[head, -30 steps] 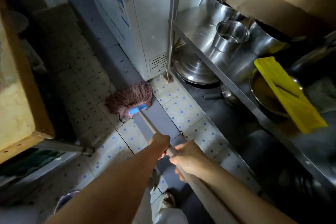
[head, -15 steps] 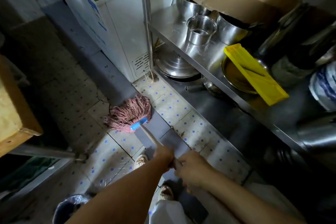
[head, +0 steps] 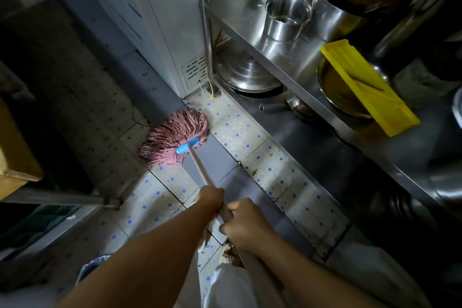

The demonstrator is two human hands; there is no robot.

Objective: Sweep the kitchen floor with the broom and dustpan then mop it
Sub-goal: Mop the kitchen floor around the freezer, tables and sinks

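Observation:
A mop with a pinkish string head (head: pixel 175 136) and a blue clamp (head: pixel 188 145) lies on the tiled floor (head: pixel 250 142), its strands spread toward the upper left. A pale wooden handle (head: pixel 201 170) runs from the clamp down to me. My left hand (head: pixel 211 199) grips the handle higher up, nearer the head. Just below it, my right hand (head: pixel 246 224) grips the same handle. No broom or dustpan shows.
A steel rack (head: pixel 287 77) with pots, a steel cup (head: pixel 287 16) and a yellow tray (head: pixel 367 87) lines the right. A white appliance (head: pixel 160 27) stands beyond the mop. A wooden table edge (head: pixel 17 170) and its metal leg (head: pixel 57 199) are at left. A bucket (head: pixel 92 266) sits at bottom left.
The mop head has slid a little up and right along the floor toward the white appliance. Both hands stay on the handle.

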